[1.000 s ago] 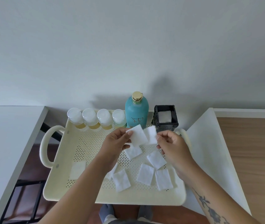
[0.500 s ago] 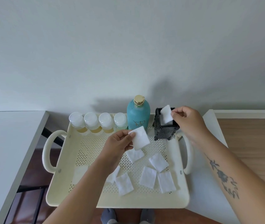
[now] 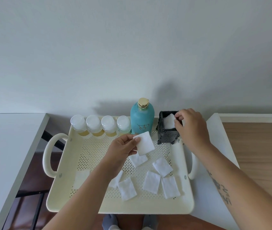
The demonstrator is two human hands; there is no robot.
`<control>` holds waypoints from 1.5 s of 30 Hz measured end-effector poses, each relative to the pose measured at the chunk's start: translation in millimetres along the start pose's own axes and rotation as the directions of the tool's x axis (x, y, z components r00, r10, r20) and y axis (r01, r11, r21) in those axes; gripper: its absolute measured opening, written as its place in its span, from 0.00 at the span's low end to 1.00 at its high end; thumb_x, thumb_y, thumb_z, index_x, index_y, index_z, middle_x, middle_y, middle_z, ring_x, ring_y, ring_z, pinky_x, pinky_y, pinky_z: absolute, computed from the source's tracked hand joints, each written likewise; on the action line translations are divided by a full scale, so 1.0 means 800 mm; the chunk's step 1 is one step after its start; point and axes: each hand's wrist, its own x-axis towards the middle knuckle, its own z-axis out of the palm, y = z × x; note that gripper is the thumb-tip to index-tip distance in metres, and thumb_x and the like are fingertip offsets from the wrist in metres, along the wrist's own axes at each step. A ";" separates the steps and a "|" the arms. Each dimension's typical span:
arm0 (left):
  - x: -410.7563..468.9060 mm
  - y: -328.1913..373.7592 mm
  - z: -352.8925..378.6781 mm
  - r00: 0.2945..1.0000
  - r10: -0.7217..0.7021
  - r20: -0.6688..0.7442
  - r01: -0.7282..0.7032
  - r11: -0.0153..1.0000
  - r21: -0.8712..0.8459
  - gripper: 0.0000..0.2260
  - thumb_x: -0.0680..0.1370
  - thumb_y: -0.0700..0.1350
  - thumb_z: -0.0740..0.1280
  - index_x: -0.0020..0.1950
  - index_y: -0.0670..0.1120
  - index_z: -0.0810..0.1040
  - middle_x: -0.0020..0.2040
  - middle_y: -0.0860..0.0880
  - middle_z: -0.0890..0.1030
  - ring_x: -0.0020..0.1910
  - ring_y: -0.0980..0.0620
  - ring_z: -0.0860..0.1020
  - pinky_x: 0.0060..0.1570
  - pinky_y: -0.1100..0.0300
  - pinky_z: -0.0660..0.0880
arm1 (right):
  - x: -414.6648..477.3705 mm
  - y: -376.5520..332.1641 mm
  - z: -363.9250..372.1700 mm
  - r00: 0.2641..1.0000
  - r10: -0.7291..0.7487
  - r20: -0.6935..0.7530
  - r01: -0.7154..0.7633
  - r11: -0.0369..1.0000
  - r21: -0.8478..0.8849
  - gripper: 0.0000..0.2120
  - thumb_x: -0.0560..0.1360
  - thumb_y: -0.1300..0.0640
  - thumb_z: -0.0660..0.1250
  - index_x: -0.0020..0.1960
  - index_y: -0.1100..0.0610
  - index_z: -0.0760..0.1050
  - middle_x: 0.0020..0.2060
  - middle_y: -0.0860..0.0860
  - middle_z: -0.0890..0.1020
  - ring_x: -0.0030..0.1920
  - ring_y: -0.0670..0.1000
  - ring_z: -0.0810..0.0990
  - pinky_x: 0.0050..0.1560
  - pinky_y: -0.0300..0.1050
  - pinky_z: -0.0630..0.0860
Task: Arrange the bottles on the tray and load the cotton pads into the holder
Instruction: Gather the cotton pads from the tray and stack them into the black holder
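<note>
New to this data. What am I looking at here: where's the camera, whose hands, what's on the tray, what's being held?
There is no robot. A person works with bare hands, and the one camera sits on their head, looking forward and down, so the arms enter from the bottom of the picture.

A cream perforated tray with handles lies in front of them. Along its far edge stand four small capped bottles, a teal bottle with a gold cap, and a black square holder.

The right hand is at the holder's open top, its fingers on a cotton pad going in. The left hand pinches another pad above the tray. Seven more loose pads lie on the tray floor, one partly hidden by the left arm.
</note>
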 end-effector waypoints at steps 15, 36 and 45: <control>0.001 0.001 0.005 0.999 0.023 0.028 -0.025 0.998 0.056 0.15 0.70 0.54 0.74 0.51 0.46 0.84 0.48 0.45 0.85 0.46 0.50 0.80 0.54 0.50 0.75 | -0.017 0.015 0.021 0.959 -0.190 0.211 0.249 0.921 -0.300 0.31 0.80 0.39 0.43 0.43 0.52 0.80 0.45 0.46 0.85 0.68 0.56 0.68 0.70 0.58 0.56; 0.021 -0.021 0.003 0.955 0.139 -0.262 0.020 0.851 0.524 0.04 0.74 0.50 0.72 0.43 0.51 0.80 0.39 0.53 0.82 0.34 0.58 0.77 0.30 0.69 0.73 | -0.017 -0.014 -0.011 0.959 0.275 0.068 -0.274 0.840 0.469 0.07 0.77 0.53 0.66 0.46 0.55 0.80 0.39 0.47 0.82 0.41 0.47 0.78 0.41 0.43 0.73; 0.032 -0.066 -0.019 0.952 0.229 -0.201 0.048 0.536 0.843 0.13 0.76 0.51 0.70 0.58 0.48 0.78 0.53 0.51 0.80 0.55 0.51 0.76 0.53 0.55 0.75 | 0.004 -0.001 0.008 0.966 0.252 0.053 -0.257 0.955 0.148 0.09 0.76 0.52 0.66 0.43 0.56 0.79 0.42 0.53 0.78 0.49 0.59 0.76 0.48 0.55 0.76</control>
